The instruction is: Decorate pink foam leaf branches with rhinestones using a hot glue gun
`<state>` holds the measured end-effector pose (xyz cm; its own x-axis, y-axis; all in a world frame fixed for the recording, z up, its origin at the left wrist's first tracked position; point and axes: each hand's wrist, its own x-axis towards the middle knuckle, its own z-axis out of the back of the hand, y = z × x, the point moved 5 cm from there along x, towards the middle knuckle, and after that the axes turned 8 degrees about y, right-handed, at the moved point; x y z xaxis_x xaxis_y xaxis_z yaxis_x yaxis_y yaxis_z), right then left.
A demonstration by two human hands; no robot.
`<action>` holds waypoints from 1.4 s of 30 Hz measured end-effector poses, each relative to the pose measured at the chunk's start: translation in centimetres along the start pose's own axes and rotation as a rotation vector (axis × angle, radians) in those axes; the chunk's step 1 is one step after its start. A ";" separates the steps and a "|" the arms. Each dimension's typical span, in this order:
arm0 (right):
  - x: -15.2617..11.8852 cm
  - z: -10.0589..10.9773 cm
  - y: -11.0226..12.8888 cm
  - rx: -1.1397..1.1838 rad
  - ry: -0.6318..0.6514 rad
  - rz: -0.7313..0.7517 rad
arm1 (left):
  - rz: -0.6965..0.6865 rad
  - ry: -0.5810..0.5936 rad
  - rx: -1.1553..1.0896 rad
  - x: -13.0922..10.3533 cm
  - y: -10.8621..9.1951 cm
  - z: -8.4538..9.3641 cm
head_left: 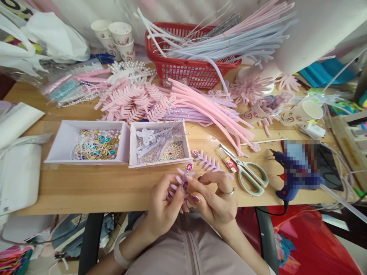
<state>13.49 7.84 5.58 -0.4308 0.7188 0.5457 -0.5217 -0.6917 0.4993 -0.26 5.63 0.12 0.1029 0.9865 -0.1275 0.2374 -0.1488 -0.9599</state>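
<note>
My left hand (164,204) is closed round a lilac pipe-cleaner leaf sprig (179,179), its thumb pressed on the stem. A pink gem (189,167) in a sparkling rim sits at the sprig's top. From the other side my right hand (216,198) grips the same sprig, its index fingertip just below the gem; the fingers partly hide the stem. Just beyond my right hand lies another lilac leaf sprig (210,162) with a similar pink gem (196,153) at its end. Green-handled scissors (243,170) lie open-bladed to the right.
Two white boxes hold gems (107,143) and pearl beads (176,151). Pink pipe cleaners (206,110) and leaf shapes (123,97) spread behind them. A red basket (189,74) stands at the back. On the right lies a blue glue gun (286,191) with its cord.
</note>
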 end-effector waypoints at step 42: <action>-2.7 3.6 -3.1 -0.117 -0.400 -0.189 | 0.172 -0.137 -0.083 0.0 -0.3 -0.5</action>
<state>18.88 7.82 4.95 -0.0138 0.7323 0.6808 -0.6535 -0.5219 0.5482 0.18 5.59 0.55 0.0185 0.9452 -0.3258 0.3068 -0.3155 -0.8979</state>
